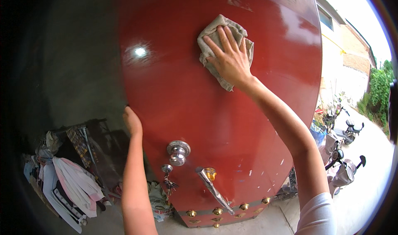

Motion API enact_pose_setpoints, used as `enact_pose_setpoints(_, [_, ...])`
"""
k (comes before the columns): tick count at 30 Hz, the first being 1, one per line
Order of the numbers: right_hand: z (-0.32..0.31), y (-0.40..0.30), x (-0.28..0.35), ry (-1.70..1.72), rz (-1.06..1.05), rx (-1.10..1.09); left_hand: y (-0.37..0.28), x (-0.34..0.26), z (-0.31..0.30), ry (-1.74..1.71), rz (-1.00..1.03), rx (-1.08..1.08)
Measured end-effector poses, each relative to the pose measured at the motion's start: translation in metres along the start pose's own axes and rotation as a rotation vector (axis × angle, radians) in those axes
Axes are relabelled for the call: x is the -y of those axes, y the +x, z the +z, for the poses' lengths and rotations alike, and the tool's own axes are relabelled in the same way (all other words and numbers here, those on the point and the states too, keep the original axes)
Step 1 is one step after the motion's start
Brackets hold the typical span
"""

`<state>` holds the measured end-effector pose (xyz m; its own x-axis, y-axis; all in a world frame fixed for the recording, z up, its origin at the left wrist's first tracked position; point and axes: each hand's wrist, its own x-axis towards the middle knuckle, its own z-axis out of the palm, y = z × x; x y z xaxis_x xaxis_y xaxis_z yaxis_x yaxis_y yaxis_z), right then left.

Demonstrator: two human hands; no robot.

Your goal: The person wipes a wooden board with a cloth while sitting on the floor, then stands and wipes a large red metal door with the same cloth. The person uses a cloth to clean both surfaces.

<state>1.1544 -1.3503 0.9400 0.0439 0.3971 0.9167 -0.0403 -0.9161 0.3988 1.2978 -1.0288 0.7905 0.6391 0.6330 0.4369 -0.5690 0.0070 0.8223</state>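
Observation:
A red metal door (pixel 192 110) fills the middle of the view. My right hand (pixel 230 55) lies with spread fingers on a folded grey-beige cloth (pixel 214 33), pressing it flat against the upper part of the door. My left hand (pixel 132 120) is at the door's left edge, its fingers hidden behind the edge. Below are a round metal knob (pixel 178 153), a lock with keys (pixel 169 183) hanging from it, and a slanted bar handle (pixel 216 190) in shiny wrapping. Brass-coloured studs (pixel 217 211) line the door's bottom.
At the lower left, clothes (pixel 73 185) hang on a rack in a dim space. Plastic bags (pixel 158 200) lie behind the door's lower left edge. Outside on the right stand scooters (pixel 340 163), a brick building (pixel 357 55) and green plants (pixel 381 86).

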Motion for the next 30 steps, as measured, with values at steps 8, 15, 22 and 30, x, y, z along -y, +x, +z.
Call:
enact_pose_setpoints(8, [0.024,0.036,0.087,0.062,-0.044,-0.023,-0.021,-0.022,-0.003,-0.022,0.069,0.109])
enact_pose_setpoints(15, [0.044,0.044,0.157,0.061,-0.227,-0.006,-0.017,-0.018,-0.006,-0.02,0.104,0.168])
enact_pose_setpoints(22, [0.047,0.039,0.21,0.175,-0.275,0.029,-0.016,-0.013,-0.002,-0.008,0.15,0.131])
enact_pose_setpoints(30, [0.049,0.049,0.222,0.144,-0.339,0.02,-0.003,0.001,-0.003,0.079,0.233,0.21])
